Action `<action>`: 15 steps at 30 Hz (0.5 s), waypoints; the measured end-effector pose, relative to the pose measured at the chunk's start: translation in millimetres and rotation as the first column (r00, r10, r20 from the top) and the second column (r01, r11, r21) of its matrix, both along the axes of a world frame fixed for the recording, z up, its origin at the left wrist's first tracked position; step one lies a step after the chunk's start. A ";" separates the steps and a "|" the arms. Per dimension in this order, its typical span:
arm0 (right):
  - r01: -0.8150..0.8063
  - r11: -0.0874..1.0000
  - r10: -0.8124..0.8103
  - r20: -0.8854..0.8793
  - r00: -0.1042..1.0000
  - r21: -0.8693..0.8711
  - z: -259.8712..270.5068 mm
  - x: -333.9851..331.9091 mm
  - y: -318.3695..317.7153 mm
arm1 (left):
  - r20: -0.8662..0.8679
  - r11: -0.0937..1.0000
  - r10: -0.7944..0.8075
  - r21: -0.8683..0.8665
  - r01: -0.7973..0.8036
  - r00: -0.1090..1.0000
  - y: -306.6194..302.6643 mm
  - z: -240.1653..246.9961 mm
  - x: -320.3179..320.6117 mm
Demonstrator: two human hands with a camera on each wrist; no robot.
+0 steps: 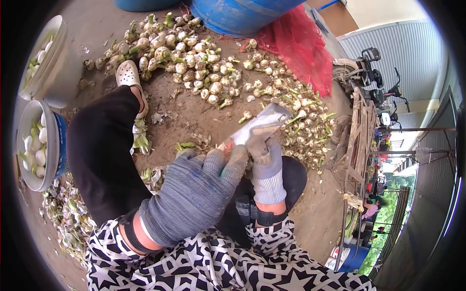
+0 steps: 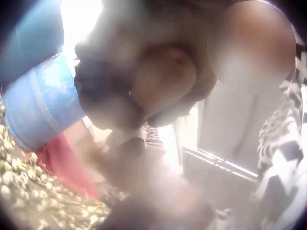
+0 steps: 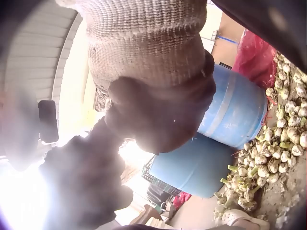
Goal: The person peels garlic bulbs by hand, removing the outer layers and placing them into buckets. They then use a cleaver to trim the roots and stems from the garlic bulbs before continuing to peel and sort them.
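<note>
Both hands meet low in front of the body in the head view, wearing knitted gloves. My left hand (image 1: 191, 194), in dark grey, has its fingers curled at the orange-brown lower end of a flat shiny object (image 1: 272, 116). The right hand (image 1: 264, 162), in a paler glove, grips that object beside it, fingers bent. What exactly the object is, I cannot tell. Garlic bulbs (image 1: 194, 63) with short green stems lie on the ground beyond it. In the right wrist view the gloved right hand (image 3: 153, 100) is dark and close; the left wrist view is blurred.
White buckets (image 1: 60, 85) (image 1: 48, 184) holding peeled bulbs stand at the left, above a pile of peelings (image 1: 68, 213). Blue barrels (image 1: 238, 17) and red netting (image 1: 301, 53) are at the back. A wooden cart (image 1: 357, 131) and a motorbike (image 1: 364, 72) stand on the right.
</note>
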State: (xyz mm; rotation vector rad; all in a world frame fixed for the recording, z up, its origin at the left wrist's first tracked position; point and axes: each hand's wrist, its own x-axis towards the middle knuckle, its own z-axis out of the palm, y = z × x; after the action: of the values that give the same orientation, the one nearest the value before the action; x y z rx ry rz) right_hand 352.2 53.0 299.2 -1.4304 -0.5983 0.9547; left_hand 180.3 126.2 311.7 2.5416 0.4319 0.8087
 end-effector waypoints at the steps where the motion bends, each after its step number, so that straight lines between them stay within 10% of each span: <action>1: 0.047 0.998 -0.044 0.055 0.997 -0.048 1.6 -2.9 2.9 | -0.002 1.000 0.001 -0.004 -0.001 1.000 -0.7 -0.3 -1.8; 4: -0.065 0.998 0.064 -0.061 0.996 -0.026 -3.6 11.0 -9.0 | 0.248 0.837 -0.134 -0.491 0.244 0.959 17.3 9.1 -8.1; 11: 0.073 0.997 -0.072 0.209 0.975 0.002 -11.4 1.1 1.8 | -0.028 0.987 0.003 -0.163 -0.007 1.000 0.7 -0.1 1.4; 13: -0.013 0.994 0.000 -0.124 0.992 -0.104 -3.3 5.2 -6.9 | 0.001 0.947 -0.050 -0.317 0.048 0.999 7.9 2.2 -2.8; 15: -0.054 0.999 0.054 -0.064 0.996 0.002 -7.4 8.0 -8.5 | 0.232 0.824 -0.096 -0.526 0.208 0.968 13.0 1.0 -5.1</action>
State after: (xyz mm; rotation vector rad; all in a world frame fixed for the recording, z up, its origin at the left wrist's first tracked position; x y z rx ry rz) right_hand 360.2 44.5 291.8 -1.3838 -0.5918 1.0396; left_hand 175.2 139.3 312.8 1.9132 0.3293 0.7366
